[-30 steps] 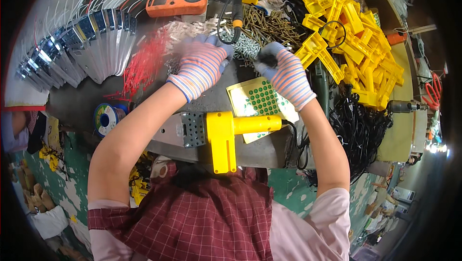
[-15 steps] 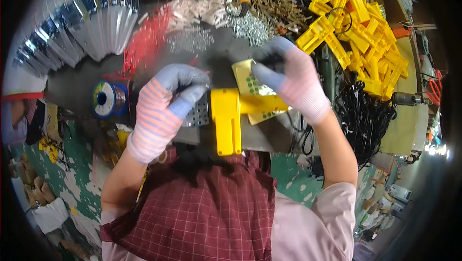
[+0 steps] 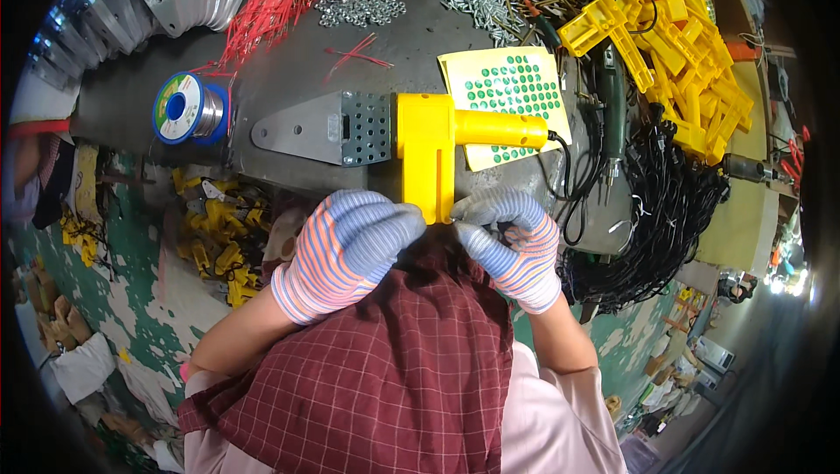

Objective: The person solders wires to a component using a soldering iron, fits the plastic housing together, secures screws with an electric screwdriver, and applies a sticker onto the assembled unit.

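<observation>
Head view: the left hand (image 3: 348,247), in a striped knit glove, is seen just below the frame's centre, its fingers curled together into a loose fist; whether anything is pinched inside it cannot be told. Its knuckles lie against the left side of the lower end of the yellow tool (image 3: 437,146). The right hand (image 3: 512,242), gloved alike, is curled just right of that same end, its fingertips bent inward and touching or nearly touching the tool's foot; what it grips, if anything, is hidden. The tool is placed at mid-frame on the grey bench (image 3: 289,63), its upright bar running down to the bench's near edge between the two hands, its handle pointing right. A grey perforated plate (image 3: 328,128) is joined to its left side and lies flat. Under the handle a yellow sheet of green dots (image 3: 503,89) is spread. A black cord (image 3: 573,181) is led from the handle's tip down to the right. At the left of the frame a blue solder spool (image 3: 185,107) lies on its side, well apart from the hands. Red wires (image 3: 271,6) and a heap of small nuts (image 3: 359,9) are seen near the top edge. A pile of yellow parts (image 3: 678,54) fills the upper right, with a mass of black cables (image 3: 674,212) below it. A checked red apron (image 3: 385,369) covers the lower middle.
</observation>
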Available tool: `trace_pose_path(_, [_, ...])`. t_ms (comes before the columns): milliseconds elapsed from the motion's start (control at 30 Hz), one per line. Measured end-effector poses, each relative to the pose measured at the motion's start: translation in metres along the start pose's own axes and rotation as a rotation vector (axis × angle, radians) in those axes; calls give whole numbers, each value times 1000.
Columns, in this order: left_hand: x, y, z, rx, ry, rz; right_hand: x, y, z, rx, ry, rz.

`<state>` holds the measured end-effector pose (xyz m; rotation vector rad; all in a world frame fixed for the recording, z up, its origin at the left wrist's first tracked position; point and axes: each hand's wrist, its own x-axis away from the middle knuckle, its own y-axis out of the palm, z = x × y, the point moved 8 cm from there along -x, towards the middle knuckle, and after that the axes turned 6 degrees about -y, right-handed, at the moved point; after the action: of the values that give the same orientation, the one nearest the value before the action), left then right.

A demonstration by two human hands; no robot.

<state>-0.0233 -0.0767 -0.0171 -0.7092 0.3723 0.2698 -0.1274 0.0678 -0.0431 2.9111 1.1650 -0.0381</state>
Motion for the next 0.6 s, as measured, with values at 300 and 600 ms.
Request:
trace_pose_path(300, [6,4,-12,-32,-16,42,-23,-10,-36,542,-125,-126])
trace_pose_path(600, [-19,22,-21,-214,97,20,-124,6,-22,512,-41,-146])
